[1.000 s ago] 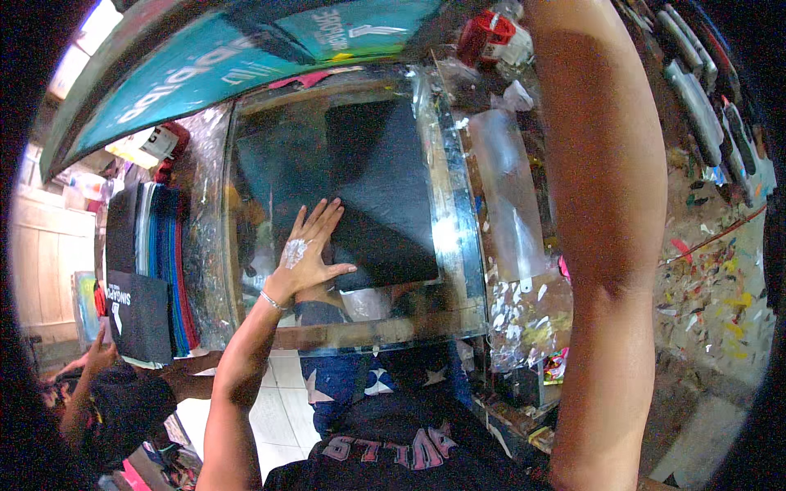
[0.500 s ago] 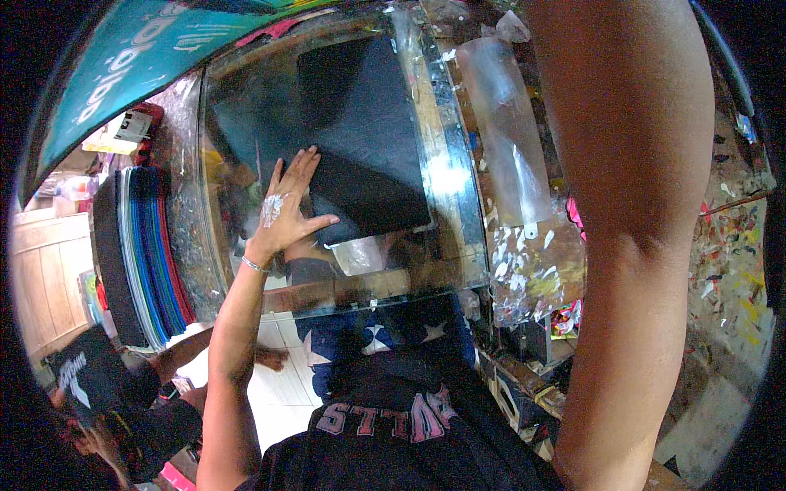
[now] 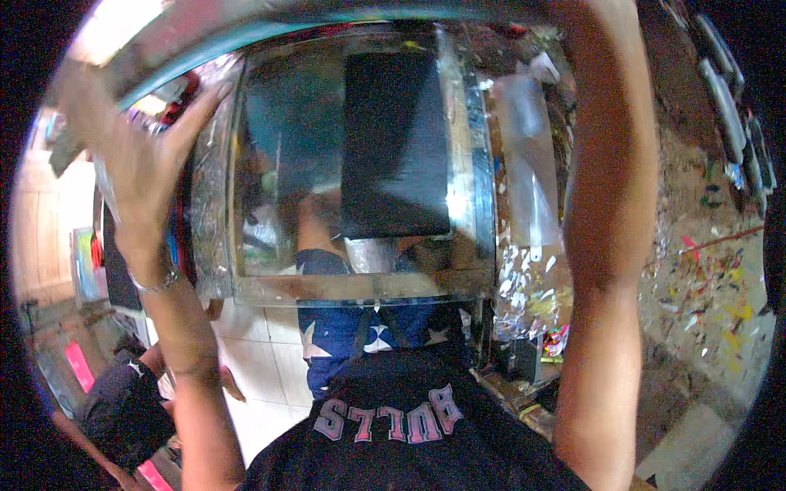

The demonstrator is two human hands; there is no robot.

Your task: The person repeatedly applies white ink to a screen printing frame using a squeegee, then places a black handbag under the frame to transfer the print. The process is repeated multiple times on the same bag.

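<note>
My left hand [image 3: 143, 168] is raised at the left of the glass-topped table, blurred, with thumb and fingers apart and nothing visible in it. It is nearest the left end of a teal-edged panel [image 3: 270, 39] seen almost edge-on along the top; whether it touches is unclear. My right forearm [image 3: 610, 204] reaches up past the top edge, so the right hand is out of sight. A flat black piece [image 3: 397, 147], apparently fabric, lies on the glass tabletop [image 3: 286, 155]. A pale translucent piece [image 3: 372, 255] shows near the black piece's lower edge.
A long, clear plastic-like sheet [image 3: 524, 155] lies right of the glass, beside a paint-flecked surface [image 3: 524, 295]. Paint spots cover the floor [image 3: 712, 319] at right. Another person in black [image 3: 135, 409] is at lower left.
My left hand has lifted off the glass and black piece and moved left and up. The teal panel has tilted to nearly edge-on. My right arm has shifted slightly left.
</note>
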